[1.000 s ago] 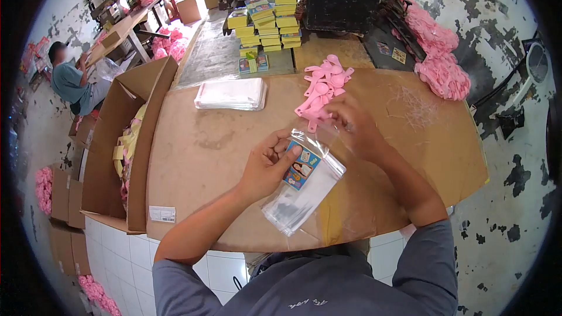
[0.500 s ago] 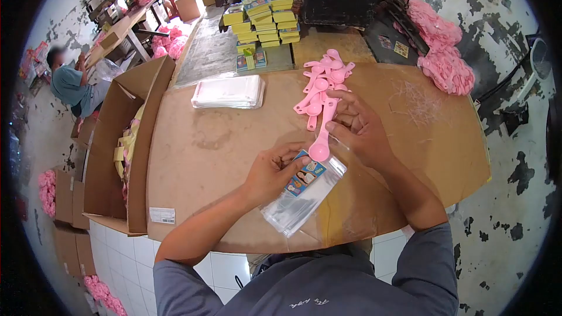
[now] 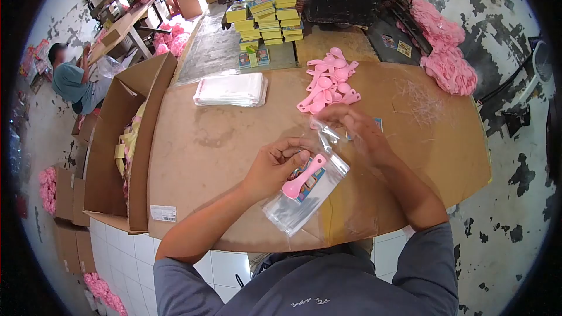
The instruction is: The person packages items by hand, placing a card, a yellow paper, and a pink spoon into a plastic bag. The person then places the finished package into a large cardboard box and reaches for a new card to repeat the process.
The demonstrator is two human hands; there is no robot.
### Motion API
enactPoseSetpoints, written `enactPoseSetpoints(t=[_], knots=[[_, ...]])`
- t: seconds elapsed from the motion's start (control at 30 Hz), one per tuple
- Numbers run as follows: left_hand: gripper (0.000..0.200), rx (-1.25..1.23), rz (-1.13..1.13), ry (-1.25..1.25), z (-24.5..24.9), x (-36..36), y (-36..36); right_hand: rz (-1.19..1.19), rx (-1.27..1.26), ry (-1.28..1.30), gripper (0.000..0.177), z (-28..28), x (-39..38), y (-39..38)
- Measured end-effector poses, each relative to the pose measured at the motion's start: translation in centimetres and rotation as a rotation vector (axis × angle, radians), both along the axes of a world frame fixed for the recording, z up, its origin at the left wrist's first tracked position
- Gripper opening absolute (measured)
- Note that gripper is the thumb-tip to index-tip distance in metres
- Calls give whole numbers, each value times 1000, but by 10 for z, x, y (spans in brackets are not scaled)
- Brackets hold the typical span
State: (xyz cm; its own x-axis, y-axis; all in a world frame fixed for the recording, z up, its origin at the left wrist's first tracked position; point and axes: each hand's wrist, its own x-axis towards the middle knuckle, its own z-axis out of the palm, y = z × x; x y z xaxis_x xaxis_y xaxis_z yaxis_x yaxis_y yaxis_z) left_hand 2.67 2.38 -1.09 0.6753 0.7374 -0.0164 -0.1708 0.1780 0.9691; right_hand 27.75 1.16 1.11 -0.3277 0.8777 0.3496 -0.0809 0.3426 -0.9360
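My left hand (image 3: 278, 167) pinches a clear plastic bag (image 3: 293, 216) at its upper left side. A pink measuring spoon (image 3: 303, 177) lies with its bowl toward me, over a printed blue card (image 3: 312, 186) in the bag. My right hand (image 3: 357, 131), slightly blurred, has its fingertips at the raised clear film of the bag's open end. Beyond them is a pile of pink measuring spoons (image 3: 331, 79). The edge of another printed card (image 3: 379, 123) shows beside my right hand.
A stack of clear bags (image 3: 231, 89) lies at the table's back left. An open cardboard box (image 3: 137, 158) stands along the left edge. Yellow-edged card stacks (image 3: 269, 14) rise at the back. Thin plastic strips (image 3: 418, 102) lie right. A person (image 3: 82, 79) sits far left.
The spoon has left my right hand and now lies over the card at the bag, its handle pointing away. My right hand has shifted to the bag's open end, lifting the film.
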Motion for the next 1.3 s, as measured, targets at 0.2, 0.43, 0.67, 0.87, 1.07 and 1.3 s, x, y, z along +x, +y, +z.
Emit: enactPoseSetpoints(t=[0.2,0.43,0.67,0.87,1.07,1.3], knots=[[40,-43,-139,-27,5,-3,-1,-82,496,-453,24,44,-9,-15],[49,403,4,-106,12,-4,-5,-204,765,-788,14,132,-18,-49],[55,690,72,55,43,-5,-30,-287,612,-827,16,127,-28,-56],[44,532,77,87,39,-6,-30,-293,460,-692,15,115,-33,-57],[40,403,158,58,47,-2,-33,-556,883,-816,22,94,-44,-48],[50,526,249,186,38,0,-38,-565,1135,-1167,27,74,-58,-43]])
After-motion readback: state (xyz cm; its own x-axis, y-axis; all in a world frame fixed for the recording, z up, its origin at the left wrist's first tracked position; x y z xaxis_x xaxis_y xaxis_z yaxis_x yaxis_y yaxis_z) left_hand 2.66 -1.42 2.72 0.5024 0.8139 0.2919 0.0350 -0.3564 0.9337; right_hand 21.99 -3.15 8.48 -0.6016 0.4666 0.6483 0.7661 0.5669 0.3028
